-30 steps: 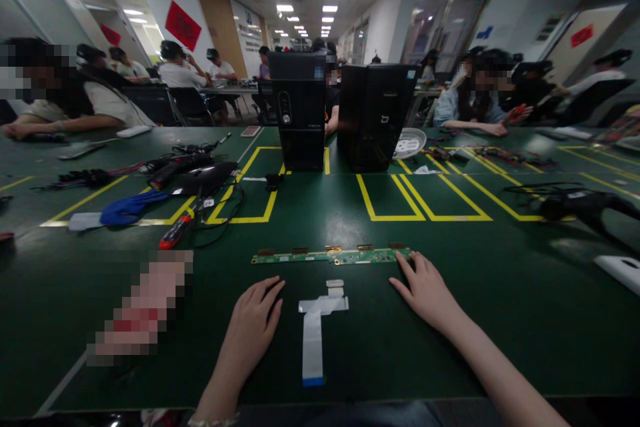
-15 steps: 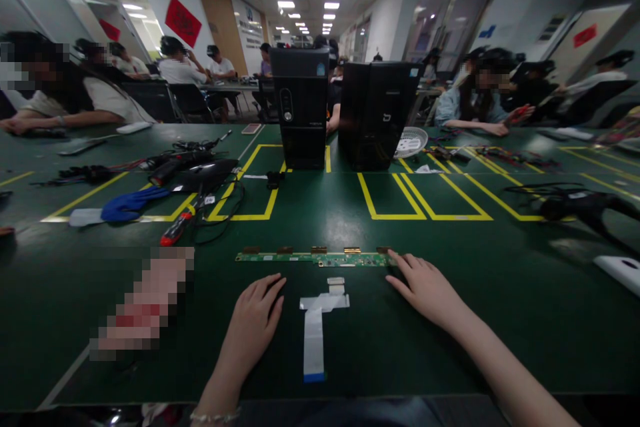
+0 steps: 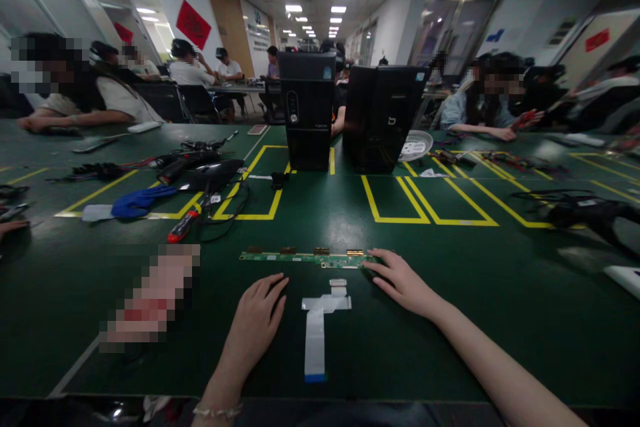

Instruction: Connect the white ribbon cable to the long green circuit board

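Observation:
A long narrow green circuit board (image 3: 300, 257) with small brown tabs on its far edge lies across the green table in front of me. My right hand (image 3: 400, 282) rests with fingers stretched out, its fingertips on the board's right end. Flat on the table lies my left hand (image 3: 257, 317), fingers together and extended, holding nothing. Between my hands lies a white flat ribbon cable (image 3: 317, 330) with a blue tip, just short of the board.
Two black computer towers (image 3: 307, 110) (image 3: 380, 117) stand at the back centre. A red-handled screwdriver (image 3: 183, 225), a blue glove (image 3: 139, 201), black tools and cables lie at left. A white fan grille (image 3: 415, 145) is behind. Yellow tape boxes (image 3: 395, 203) mark the mat. Other people sit around.
My right hand has slid leftward along the board's right end, and the board has shifted left with it. My left hand has stayed put.

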`<state>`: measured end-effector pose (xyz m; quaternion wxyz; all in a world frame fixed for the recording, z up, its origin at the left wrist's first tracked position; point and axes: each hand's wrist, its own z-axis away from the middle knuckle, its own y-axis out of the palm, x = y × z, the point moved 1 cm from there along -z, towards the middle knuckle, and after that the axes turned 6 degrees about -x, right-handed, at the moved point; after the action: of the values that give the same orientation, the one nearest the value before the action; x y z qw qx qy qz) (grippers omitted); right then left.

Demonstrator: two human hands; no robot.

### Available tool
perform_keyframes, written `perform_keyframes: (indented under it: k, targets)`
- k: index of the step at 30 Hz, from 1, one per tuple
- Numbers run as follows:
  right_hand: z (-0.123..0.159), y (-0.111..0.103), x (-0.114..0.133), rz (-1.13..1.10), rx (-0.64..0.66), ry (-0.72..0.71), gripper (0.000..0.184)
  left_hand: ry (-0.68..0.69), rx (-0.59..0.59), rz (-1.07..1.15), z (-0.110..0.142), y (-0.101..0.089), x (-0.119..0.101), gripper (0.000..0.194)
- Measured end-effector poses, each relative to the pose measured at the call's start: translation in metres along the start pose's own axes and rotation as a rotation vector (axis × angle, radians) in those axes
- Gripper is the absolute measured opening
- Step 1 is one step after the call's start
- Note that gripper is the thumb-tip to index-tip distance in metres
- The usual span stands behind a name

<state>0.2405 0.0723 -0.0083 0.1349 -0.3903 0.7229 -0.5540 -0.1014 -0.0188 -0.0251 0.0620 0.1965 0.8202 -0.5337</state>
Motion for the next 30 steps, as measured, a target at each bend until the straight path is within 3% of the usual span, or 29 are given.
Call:
perform_keyframes:
  k: [5,11,14,30]
  targets:
    - [0.004,0.005,0.000,0.023,0.047,-0.008,0.045,0.002,-0.054,0.069,0.001,-0.002,-0.016,0.032]
    - [0.004,0.008,0.002,-0.012,0.050,0.002,0.046,0.211,0.029,0.095,0.000,0.010,-0.077,0.034]
    - [0.003,0.010,0.005,-0.007,0.037,0.009,0.044,0.284,0.087,0.074,-0.004,0.019,-0.096,0.037]
    - [0.002,0.010,0.017,-0.056,0.079,-0.025,0.050,0.316,0.209,0.056,-0.014,0.035,-0.115,0.044]
